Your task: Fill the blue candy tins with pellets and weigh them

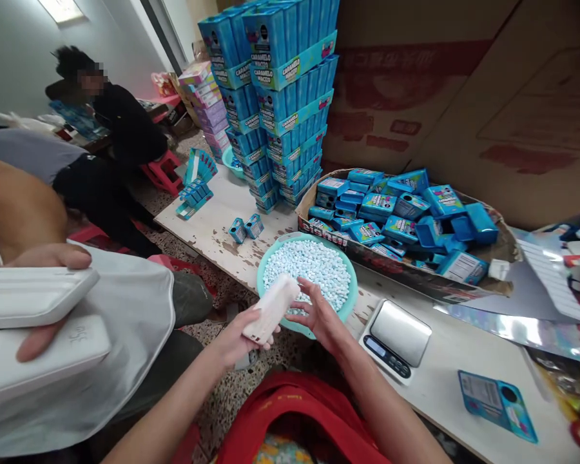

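While gripping the small white oblong box [272, 308] at its lower end, the left hand [236, 341] is tilting its long axis up toward the round teal bowl of pale blue candies [309, 264] at the table's front edge, the right hand [319, 316] lying spread, nearer the bowl.

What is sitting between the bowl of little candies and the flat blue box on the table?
In the head view, a small silver scale sits on the table between the bowl and the flat blue box.
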{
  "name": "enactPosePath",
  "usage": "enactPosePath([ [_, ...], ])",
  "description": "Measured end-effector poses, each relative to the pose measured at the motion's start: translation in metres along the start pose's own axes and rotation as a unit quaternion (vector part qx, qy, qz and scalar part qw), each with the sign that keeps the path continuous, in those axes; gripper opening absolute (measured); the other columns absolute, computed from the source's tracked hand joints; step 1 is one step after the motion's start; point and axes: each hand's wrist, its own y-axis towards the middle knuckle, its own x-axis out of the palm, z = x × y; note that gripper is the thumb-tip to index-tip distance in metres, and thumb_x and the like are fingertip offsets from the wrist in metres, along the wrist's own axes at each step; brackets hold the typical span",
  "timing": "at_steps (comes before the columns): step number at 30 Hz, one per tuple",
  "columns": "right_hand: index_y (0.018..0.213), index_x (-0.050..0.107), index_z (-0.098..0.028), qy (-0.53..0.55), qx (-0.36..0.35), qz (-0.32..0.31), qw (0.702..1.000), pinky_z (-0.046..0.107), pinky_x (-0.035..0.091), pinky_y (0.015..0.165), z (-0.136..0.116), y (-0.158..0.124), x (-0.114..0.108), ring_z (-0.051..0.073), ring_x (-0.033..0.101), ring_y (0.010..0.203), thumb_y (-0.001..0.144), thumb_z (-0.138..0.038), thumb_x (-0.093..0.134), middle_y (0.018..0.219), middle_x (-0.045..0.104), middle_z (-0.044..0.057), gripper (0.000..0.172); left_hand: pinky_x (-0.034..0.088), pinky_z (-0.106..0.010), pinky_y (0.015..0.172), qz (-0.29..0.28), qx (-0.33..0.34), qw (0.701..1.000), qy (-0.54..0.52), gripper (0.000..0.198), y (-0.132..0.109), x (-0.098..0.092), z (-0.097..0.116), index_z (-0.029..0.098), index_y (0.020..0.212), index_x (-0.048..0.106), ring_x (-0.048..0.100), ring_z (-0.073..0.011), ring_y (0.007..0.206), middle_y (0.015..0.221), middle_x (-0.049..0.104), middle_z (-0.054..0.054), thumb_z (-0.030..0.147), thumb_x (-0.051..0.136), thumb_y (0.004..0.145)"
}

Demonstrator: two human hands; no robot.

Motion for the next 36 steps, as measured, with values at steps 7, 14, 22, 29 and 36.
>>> enactPosePath([
  [7, 0.109, 0.064, -0.022, -0.071, -0.018, 0.077, 0.994, 0.03, 0.055, 0.079, -0.02, -0.008, -0.037, 0.018, 0.063, 0.093, 0.073, -0.047, 0.072, 0.122, 0.057, 0.008, 0.044, 0.045, -0.027, 0.056, 0.04, 0.022, 0.979, -0.198, 0.054, 0.025, -0.035, 0.006, 0.007, 0.116, 0.054, 0.058, -0.0181, 0.067, 0.088, 0.065, -0.018, 0.051, 0.047, 0.084],
  [14, 0.103, 0.065, -0.02, -0.094, -0.01, 0.193, 0.977, 0.026, 0.055, 0.078, -0.013, -0.04, -0.092, 0.017, 0.065, 0.09, 0.065, -0.048, 0.079, 0.117, 0.062, 0.006, 0.05, 0.048, -0.029, 0.059, 0.112, 0.103, 0.976, -0.155, 0.053, 0.042, -0.081, 0.023, 0.007, 0.115, 0.054, 0.059, -0.0178, 0.07, 0.088, 0.064, -0.016, 0.048, 0.05, 0.082],
  [22, 0.097, 0.067, -0.022, -0.056, -0.003, 0.329, 0.943, 0.026, 0.057, 0.08, 0.02, -0.069, -0.127, 0.02, 0.067, 0.093, 0.058, -0.047, 0.082, 0.112, 0.066, 0.003, 0.049, 0.044, -0.04, 0.089, 0.43, 0.28, 0.787, 0.344, 0.077, 0.092, -0.136, 0.013, 0.015, 0.134, 0.041, 0.055, -0.0262, 0.104, 0.115, 0.056, -0.014, 0.036, 0.072, 0.067],
  [29, 0.092, 0.068, -0.022, -0.058, 0.003, 0.366, 0.929, 0.023, 0.058, 0.08, 0.025, -0.07, -0.132, 0.019, 0.066, 0.095, 0.059, -0.046, 0.081, 0.111, 0.066, 0.001, 0.043, 0.039, -0.047, 0.099, 0.442, 0.373, 0.567, 0.586, 0.072, 0.108, -0.159, 0.0, 0.008, 0.136, 0.034, 0.046, -0.0326, 0.117, 0.124, 0.05, -0.023, 0.035, 0.064, 0.077],
  [36, 0.089, 0.067, -0.02, -0.063, 0.003, 0.371, 0.926, 0.026, 0.058, 0.082, 0.021, -0.058, -0.132, 0.02, 0.067, 0.093, 0.06, -0.045, 0.081, 0.111, 0.065, 0.003, 0.04, 0.039, -0.047, 0.099, 0.443, 0.383, 0.543, 0.601, 0.071, 0.107, -0.162, 0.001, 0.008, 0.135, 0.032, 0.046, -0.0327, 0.118, 0.126, 0.048, -0.024, 0.036, 0.064, 0.078],
])
